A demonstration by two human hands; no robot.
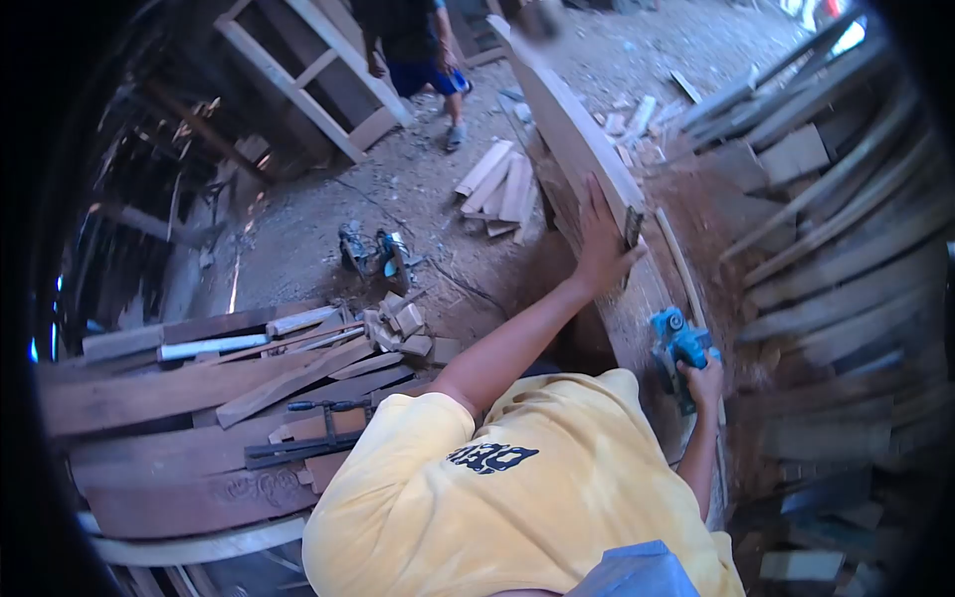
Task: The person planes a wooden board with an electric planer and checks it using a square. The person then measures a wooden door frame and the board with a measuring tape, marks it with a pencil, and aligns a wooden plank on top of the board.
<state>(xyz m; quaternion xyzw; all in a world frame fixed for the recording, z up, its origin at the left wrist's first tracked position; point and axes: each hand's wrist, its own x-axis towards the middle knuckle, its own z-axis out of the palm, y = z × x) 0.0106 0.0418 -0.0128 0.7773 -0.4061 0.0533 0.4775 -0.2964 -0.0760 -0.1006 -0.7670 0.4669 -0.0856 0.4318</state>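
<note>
My left hand lies against the side of a long wooden board, near its lower end, with the fingers spread. The board stands on edge on a wooden bench. Beside the bench's right edge, my right hand is wrapped round the handle of a teal power planer, which rests on the bench top. A thin wooden strip runs along the bench just above the planer. A small dark metal piece is at the board's near end, by my left hand.
Wood planks and a black clamp lie at the left. Power tools and short offcuts are on the ground ahead. A person stands beyond, near a wooden frame. Stacked boards line the right side.
</note>
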